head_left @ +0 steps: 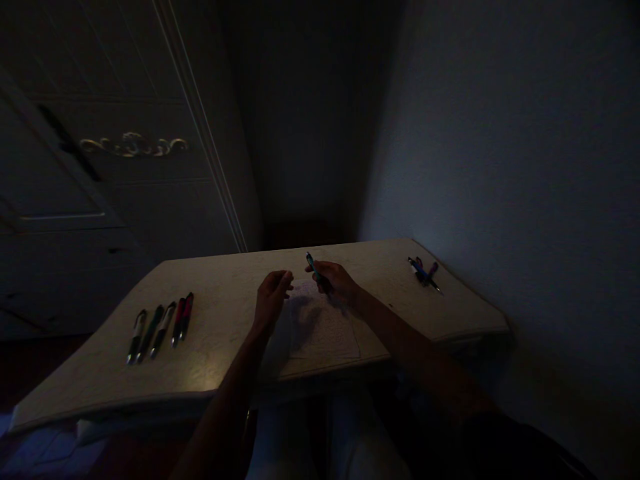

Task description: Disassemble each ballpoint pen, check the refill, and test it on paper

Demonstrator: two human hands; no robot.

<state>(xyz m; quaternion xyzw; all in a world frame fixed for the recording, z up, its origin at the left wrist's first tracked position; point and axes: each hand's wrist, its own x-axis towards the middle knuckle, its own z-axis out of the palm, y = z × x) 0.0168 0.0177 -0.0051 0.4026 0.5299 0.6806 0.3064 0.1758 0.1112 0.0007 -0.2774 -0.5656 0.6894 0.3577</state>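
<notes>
My right hand (333,279) is closed around a teal pen (313,267), which it holds tilted above a sheet of paper (327,333). The pen's upper end points away from me; its lower part is hidden by my fingers. Just left of it, my left hand (274,293) hovers near the paper's far left corner. Its fingers are loosely bent with small gaps between them, and I see nothing held there. A short space separates the two hands. The paper is covered in faint markings that are too dim to read, and shadows of the hands fall across it.
On the left of the pale table (225,273) several pens lie in a row, among them a red pen (187,316) and a white-and-black pen (163,330). A loose pile of pens (424,272) lies at the right. A wall (500,167) borders the right side; a cabinet (125,200) stands at left.
</notes>
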